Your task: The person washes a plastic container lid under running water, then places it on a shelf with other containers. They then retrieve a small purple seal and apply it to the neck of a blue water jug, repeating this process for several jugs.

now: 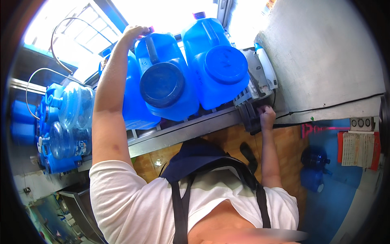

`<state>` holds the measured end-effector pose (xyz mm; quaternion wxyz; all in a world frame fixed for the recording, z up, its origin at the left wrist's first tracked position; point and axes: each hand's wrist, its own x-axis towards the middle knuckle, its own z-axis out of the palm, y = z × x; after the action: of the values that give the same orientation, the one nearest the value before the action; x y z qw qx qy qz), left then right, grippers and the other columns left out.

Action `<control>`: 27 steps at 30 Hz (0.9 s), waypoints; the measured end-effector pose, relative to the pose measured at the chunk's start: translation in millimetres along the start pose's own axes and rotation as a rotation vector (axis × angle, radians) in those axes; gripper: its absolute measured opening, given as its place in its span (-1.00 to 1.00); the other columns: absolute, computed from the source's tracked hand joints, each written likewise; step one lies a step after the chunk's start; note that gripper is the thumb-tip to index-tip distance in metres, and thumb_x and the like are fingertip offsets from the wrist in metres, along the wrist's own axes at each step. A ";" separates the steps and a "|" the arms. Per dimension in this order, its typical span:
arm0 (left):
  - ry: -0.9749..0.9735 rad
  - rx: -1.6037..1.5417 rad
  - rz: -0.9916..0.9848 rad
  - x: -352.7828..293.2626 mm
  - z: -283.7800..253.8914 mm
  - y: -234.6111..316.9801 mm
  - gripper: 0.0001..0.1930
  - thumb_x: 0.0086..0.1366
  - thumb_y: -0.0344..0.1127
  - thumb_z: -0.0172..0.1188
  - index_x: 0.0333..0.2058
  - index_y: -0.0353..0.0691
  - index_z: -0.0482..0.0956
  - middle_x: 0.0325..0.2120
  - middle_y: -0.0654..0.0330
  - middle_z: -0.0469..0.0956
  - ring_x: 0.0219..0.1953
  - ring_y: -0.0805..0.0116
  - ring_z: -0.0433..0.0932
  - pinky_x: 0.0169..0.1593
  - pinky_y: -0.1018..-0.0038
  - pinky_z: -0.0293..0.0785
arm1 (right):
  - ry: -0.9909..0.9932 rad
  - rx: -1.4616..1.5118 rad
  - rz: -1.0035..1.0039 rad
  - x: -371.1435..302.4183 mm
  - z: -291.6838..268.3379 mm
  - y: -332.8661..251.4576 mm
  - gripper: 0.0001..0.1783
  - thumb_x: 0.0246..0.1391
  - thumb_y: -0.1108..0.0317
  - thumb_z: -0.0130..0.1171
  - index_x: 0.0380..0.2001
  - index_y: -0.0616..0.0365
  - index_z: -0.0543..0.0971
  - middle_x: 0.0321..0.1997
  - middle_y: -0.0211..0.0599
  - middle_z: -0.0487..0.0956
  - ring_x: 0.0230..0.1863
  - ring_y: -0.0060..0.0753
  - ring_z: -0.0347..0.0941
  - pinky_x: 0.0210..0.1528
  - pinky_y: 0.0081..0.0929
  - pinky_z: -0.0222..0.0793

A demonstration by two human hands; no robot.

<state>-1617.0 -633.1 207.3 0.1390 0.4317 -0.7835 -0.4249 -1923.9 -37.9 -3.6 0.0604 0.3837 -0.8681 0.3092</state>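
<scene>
A blue water jug [168, 95] with a big dark round lid and a moulded handle stands on the metal counter in front of me. My left hand [136, 32] reaches over it, fingers closed at the small reddish cap [151, 29] on its top. Two similar blue jugs flank it: the right jug [213, 61] has a bright blue round lid, and the left jug [136, 103] is partly behind my forearm. Low at the counter's right end, my right hand [267, 116] has curled fingers beside a grey device [256, 75]; whatever they grip is hidden.
Clear and blue round bottles [75, 105] are stacked at left, below a thin curved hose [53, 40]. A black cable [325, 106] runs along the right wall. Dark blue bottles [315, 156] stand on the right floor. A metal counter edge [191, 132] crosses before me.
</scene>
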 end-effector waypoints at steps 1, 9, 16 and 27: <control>0.018 0.033 0.005 1.1 1.3 -1.5 -0.56 0.10 0.03 0.35 -0.13 -0.13 0.66 -0.12 0.06 0.60 -0.04 0.17 0.51 0.02 0.25 0.45 | 0.018 0.020 0.015 -0.4 -2.1 -1.7 -0.87 -0.12 0.37 0.38 -0.48 0.13 0.64 -0.45 -0.15 0.59 -0.39 -0.07 0.55 -0.30 -0.26 0.44; 0.195 0.138 -0.097 -35.2 31.6 42.4 -0.06 0.07 0.01 0.43 0.26 -0.43 0.17 0.04 -0.19 0.46 0.14 0.09 0.44 0.17 0.20 0.39 | 0.130 0.211 0.201 -5.6 -10.6 -6.5 -0.90 0.01 0.42 0.30 -0.37 0.19 0.64 -0.49 -0.18 0.62 -0.48 -0.40 0.55 -0.33 -0.47 0.42; 0.501 0.097 0.352 -80.5 54.1 91.9 -0.44 0.16 0.12 0.33 0.02 -0.13 0.61 -0.07 0.13 0.63 -0.20 0.24 0.65 -0.13 0.30 0.58 | 0.078 0.669 0.408 9.1 -24.6 -11.5 -0.87 0.06 0.52 0.26 -0.28 0.29 0.64 -0.45 -0.39 0.64 -0.43 -0.59 0.55 -0.39 -0.60 0.44; -0.134 -0.013 0.706 -263.4 149.8 190.4 -0.84 0.30 -0.41 0.20 -0.17 -0.18 0.69 -0.27 0.17 0.66 -0.20 0.36 0.61 -0.09 0.39 0.53 | -0.285 1.072 0.179 54.4 -136.2 -167.4 -0.85 0.01 0.49 0.35 -0.30 0.23 0.64 -0.44 -0.40 0.64 -0.47 -0.68 0.52 -0.54 -0.77 0.17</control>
<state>-1655.8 -291.4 306.2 0.2285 0.1047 -0.8888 -0.3831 -1862.2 -78.8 206.3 -0.2876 0.3233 -0.6181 0.6563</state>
